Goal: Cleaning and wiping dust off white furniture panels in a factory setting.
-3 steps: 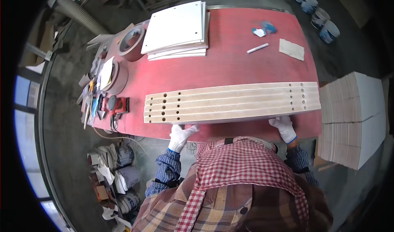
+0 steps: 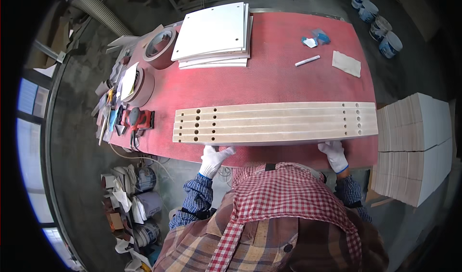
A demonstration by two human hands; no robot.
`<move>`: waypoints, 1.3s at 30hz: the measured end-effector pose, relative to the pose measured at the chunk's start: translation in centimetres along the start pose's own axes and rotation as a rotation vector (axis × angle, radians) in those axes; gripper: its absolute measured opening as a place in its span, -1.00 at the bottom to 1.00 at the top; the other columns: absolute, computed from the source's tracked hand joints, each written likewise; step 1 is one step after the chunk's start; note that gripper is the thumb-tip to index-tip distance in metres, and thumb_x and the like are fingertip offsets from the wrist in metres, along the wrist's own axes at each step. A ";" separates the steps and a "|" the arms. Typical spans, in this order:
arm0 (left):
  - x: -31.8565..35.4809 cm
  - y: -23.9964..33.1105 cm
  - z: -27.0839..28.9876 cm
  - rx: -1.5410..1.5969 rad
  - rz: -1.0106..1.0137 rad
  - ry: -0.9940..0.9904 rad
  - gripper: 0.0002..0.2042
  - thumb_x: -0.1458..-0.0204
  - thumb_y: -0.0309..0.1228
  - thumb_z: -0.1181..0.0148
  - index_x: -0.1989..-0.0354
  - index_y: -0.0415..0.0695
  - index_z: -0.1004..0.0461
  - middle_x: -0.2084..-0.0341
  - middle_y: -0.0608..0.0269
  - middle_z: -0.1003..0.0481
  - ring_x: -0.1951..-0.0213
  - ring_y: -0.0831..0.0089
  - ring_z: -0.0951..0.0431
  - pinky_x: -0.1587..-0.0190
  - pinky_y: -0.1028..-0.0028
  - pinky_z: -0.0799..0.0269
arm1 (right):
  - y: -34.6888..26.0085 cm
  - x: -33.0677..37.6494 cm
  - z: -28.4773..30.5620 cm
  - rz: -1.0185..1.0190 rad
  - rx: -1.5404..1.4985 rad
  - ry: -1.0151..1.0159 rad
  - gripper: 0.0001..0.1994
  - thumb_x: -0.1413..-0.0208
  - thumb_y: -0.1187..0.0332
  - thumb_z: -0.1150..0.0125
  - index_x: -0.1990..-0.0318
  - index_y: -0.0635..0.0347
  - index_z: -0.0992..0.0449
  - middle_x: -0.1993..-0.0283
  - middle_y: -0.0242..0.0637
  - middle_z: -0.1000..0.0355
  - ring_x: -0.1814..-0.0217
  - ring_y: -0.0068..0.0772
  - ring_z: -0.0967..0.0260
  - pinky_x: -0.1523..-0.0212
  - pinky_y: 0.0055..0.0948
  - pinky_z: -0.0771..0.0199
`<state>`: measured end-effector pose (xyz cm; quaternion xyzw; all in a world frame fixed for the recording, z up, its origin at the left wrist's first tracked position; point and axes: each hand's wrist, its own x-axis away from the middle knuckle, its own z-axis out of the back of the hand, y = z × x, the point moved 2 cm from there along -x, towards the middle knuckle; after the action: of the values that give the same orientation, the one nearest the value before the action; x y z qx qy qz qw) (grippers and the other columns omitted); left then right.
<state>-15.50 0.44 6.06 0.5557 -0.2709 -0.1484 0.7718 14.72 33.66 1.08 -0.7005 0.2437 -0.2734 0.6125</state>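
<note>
Boards (image 2: 279, 122): in a close row on the near part of the tabletop (image 2: 284, 86), narrow edges up, ends roughly flush. Holes are present in those edges toward both ends; drilling and lining-up are judged complete. Left hand (image 2: 212, 161) and right hand (image 2: 333, 155), both gloved, are at the near side; fingertips hidden, so whether either grip pinches the boards cannot be told. The left thumb stands spread. Outstanding: hands not yet clear of the boards. Farther out, sander (image 2: 138, 119), panels (image 2: 210, 29), marker (image 2: 307, 60) and cloth (image 2: 346, 64) lie unhandled.
</note>
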 end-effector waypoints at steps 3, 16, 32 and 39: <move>0.1 -0.1 0.3 -0.219 0.131 0.000 -0.40 0.06 -0.26 -0.53 -0.12 -0.28 -0.45 -0.02 0.06 -0.55 -0.08 0.34 -0.51 -0.16 0.29 -0.41 | 2.4 0.5 1.6 -0.103 0.002 0.014 -0.30 0.03 0.09 -0.60 -0.19 0.22 -0.39 -0.11 -0.39 -0.43 -0.03 -0.56 -0.38 -0.04 -0.46 -0.45; -4.8 -13.9 8.7 -0.504 -0.295 -0.180 -0.59 -0.20 -0.14 -0.22 -0.10 -0.13 -0.53 0.05 0.07 -0.63 0.03 0.22 -0.62 0.02 0.25 -0.56 | -3.7 1.4 0.4 0.205 0.709 0.036 -0.26 -0.05 -0.23 -0.35 -0.26 0.07 -0.44 -0.30 -0.15 -0.40 -0.35 -0.06 -0.29 -0.37 -0.06 -0.22; -4.0 -7.7 3.8 -0.804 -0.209 -0.131 -0.71 -0.25 -0.31 0.01 0.02 -0.18 -0.56 0.16 0.02 -0.64 0.07 0.12 -0.63 0.12 0.25 -0.57 | -2.3 -0.7 0.5 0.050 -0.264 -0.033 -0.50 -0.30 0.12 -0.19 -0.28 0.17 -0.30 -0.16 -0.08 -0.45 -0.11 -0.14 -0.53 0.06 -0.20 -0.72; -8.5 -8.8 -3.7 -0.121 -0.461 0.080 -0.62 -0.37 -0.18 0.10 0.03 -0.28 -0.49 0.16 0.00 -0.60 0.07 0.19 -0.60 0.02 0.27 -0.57 | 0.2 -2.3 -1.7 0.398 0.384 0.289 -0.03 0.06 -0.48 -0.26 -0.21 0.28 -0.42 -0.05 -0.09 -0.57 -0.09 -0.16 -0.55 -0.09 -0.24 -0.55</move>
<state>-19.58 4.82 -5.24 0.5609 -0.0967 -0.3143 0.7598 11.85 33.97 0.86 -0.4642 0.4046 -0.2861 0.7342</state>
